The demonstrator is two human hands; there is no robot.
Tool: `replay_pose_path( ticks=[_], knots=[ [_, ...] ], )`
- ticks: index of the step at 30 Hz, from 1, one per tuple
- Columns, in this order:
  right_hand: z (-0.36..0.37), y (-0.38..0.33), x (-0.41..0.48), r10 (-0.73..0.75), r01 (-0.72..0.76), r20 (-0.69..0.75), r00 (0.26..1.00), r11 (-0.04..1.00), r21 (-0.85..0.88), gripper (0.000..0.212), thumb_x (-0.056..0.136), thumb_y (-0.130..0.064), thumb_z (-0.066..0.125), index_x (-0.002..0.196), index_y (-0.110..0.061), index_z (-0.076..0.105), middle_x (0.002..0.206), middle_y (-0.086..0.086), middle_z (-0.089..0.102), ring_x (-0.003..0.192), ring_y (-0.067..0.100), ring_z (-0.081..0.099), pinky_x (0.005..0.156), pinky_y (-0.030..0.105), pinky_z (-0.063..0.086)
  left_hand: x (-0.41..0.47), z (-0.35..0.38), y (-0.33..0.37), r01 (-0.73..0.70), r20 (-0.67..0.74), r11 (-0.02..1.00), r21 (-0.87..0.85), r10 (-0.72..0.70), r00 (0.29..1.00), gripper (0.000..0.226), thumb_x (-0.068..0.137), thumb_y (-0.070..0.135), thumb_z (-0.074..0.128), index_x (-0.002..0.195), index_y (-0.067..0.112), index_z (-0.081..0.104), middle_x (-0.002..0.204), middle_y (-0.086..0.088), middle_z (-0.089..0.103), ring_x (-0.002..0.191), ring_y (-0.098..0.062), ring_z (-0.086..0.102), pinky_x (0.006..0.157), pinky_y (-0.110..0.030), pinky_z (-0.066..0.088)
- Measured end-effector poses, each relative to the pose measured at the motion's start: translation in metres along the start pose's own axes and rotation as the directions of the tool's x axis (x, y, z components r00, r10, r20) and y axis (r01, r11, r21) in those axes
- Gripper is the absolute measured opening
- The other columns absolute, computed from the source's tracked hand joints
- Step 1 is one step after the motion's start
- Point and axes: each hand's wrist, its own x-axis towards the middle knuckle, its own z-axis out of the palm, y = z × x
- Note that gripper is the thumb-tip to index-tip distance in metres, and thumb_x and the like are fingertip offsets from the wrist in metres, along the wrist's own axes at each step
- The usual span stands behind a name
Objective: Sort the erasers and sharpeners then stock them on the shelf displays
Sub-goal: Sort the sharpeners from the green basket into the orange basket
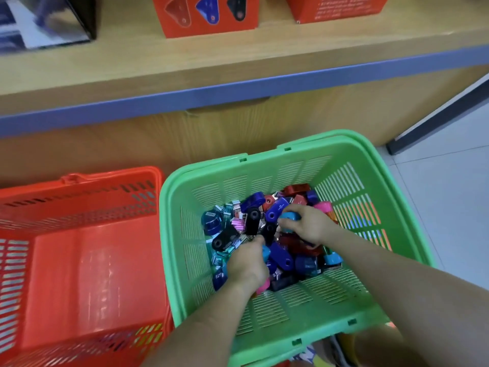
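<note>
- Sharpeners [267, 234] in blue, black, red and pink lie heaped in the green basket [299, 308].
- Right hand [304, 223] is curled around a light-blue sharpener [289, 216].
- Left hand [247, 262] is buried in the heap; its grip cannot be told.
- Red basket [79, 263] stands just beside, below the wooden shelf [185, 62].

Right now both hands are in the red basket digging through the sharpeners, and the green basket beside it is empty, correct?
Baskets are swapped. The head view shows the left hand and right hand digging through the sharpeners in the green basket; the red basket beside it is the empty one.
</note>
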Motion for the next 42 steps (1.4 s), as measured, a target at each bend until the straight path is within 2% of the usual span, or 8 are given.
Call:
replay_pose_path(
  ticks=[3, 12, 18, 23, 28, 33, 39, 42],
  knots=[
    [-0.029, -0.024, -0.017, 0.141, -0.233, 0.197, 0.97, 0.771, 0.593, 0.031, 0.091, -0.041, 0.064, 0.113, -0.021, 0.057, 0.086, 0.015, 0.07, 0.058, 0.022, 0.061, 0.05, 0.027, 0.051, -0.004, -0.009, 0.005, -0.06, -0.061, 0.996, 0.068, 0.064, 0.996, 0.057, 0.075, -0.009, 0.052, 0.123, 0.02, 0.044, 0.086, -0.007, 0.062, 0.083, -0.031, 0.063, 0.064, -0.039, 0.053],
    [-0.105, -0.111, -0.068, -0.201, -0.138, 0.231, 0.952, 0.392, 0.91, 0.034, 0.08, -0.041, 0.059, 0.11, -0.027, 0.066, 0.091, 0.011, 0.066, 0.058, 0.016, 0.057, 0.043, 0.023, 0.046, -0.076, -0.129, 0.015, -0.257, -0.304, 0.966, -0.041, 0.233, 0.924, 0.045, 0.073, 0.016, 0.068, 0.111, 0.029, 0.048, 0.092, -0.005, 0.065, 0.085, -0.028, 0.061, 0.072, -0.033, 0.048],
    [-0.043, -0.232, -0.104, -0.324, -0.074, 0.31, 0.894, 0.576, 0.814, 0.027, 0.092, -0.041, 0.056, 0.115, -0.027, 0.058, 0.08, 0.008, 0.065, 0.057, 0.019, 0.061, 0.045, 0.025, 0.051, -0.12, -0.243, -0.121, -0.396, -0.594, 0.653, -0.646, -0.104, 0.797, 0.043, 0.062, -0.001, 0.086, 0.083, 0.022, 0.056, 0.068, 0.007, 0.051, 0.055, -0.002, 0.042, 0.052, -0.012, 0.036],
    [0.098, -0.28, -0.118, -0.221, -0.162, 0.479, 0.849, 0.755, 0.636, 0.005, 0.094, -0.027, 0.057, 0.099, -0.027, 0.056, 0.069, 0.001, 0.059, 0.05, 0.012, 0.058, 0.045, 0.02, 0.048, -0.097, -0.158, -0.255, 0.031, -0.343, 0.526, -0.85, -0.597, 0.725, 0.057, 0.041, 0.013, 0.08, 0.091, 0.014, 0.054, 0.073, -0.005, 0.056, 0.071, -0.021, 0.052, 0.068, -0.036, 0.049],
    [0.19, -0.261, -0.093, 0.0, -0.197, 0.287, 0.958, 0.727, 0.658, 0.035, 0.092, -0.012, 0.059, 0.126, -0.011, 0.052, 0.092, 0.005, 0.059, 0.067, 0.013, 0.055, 0.058, 0.023, 0.045, -0.084, -0.085, -0.293, 0.302, -0.223, 0.529, -0.793, -0.714, 0.664, 0.064, 0.057, 0.009, 0.083, 0.114, 0.014, 0.055, 0.097, -0.014, 0.068, 0.089, -0.03, 0.066, 0.078, -0.035, 0.051],
    [0.166, -0.263, -0.105, -0.074, -0.064, 0.261, 0.962, 0.873, 0.484, 0.056, 0.095, -0.013, 0.051, 0.147, -0.021, 0.032, 0.131, 0.009, 0.054, 0.11, 0.023, 0.056, 0.085, 0.025, 0.041, -0.075, -0.097, -0.288, 0.338, -0.316, 0.645, -0.686, -0.682, 0.66, 0.068, 0.066, 0.015, 0.073, 0.13, 0.024, 0.049, 0.107, -0.015, 0.065, 0.098, -0.032, 0.064, 0.084, -0.035, 0.051],
    [0.046, -0.262, -0.119, -0.414, 0.215, 0.262, 0.872, 0.804, 0.555, 0.017, 0.097, -0.004, 0.05, 0.098, -0.014, 0.064, 0.08, 0.006, 0.069, 0.061, 0.014, 0.063, 0.056, 0.02, 0.047, -0.085, -0.18, -0.181, -0.235, -0.731, 0.817, -0.526, -0.293, 0.616, 0.024, 0.083, -0.001, 0.058, 0.088, 0.021, 0.068, 0.085, 0.007, 0.069, 0.082, -0.016, 0.065, 0.081, -0.025, 0.049],
    [-0.023, -0.22, -0.102, -0.35, 0.267, 0.114, 0.93, 0.855, 0.444, 0.014, 0.098, -0.008, 0.051, 0.093, -0.011, 0.063, 0.074, 0.006, 0.068, 0.053, 0.012, 0.059, 0.05, 0.018, 0.043, -0.094, -0.197, -0.106, -0.416, -0.771, 0.816, -0.4, -0.055, 0.634, 0.023, 0.083, 0.005, 0.056, 0.083, 0.024, 0.069, 0.079, 0.011, 0.069, 0.078, -0.011, 0.065, 0.077, -0.023, 0.049]
  ],
)
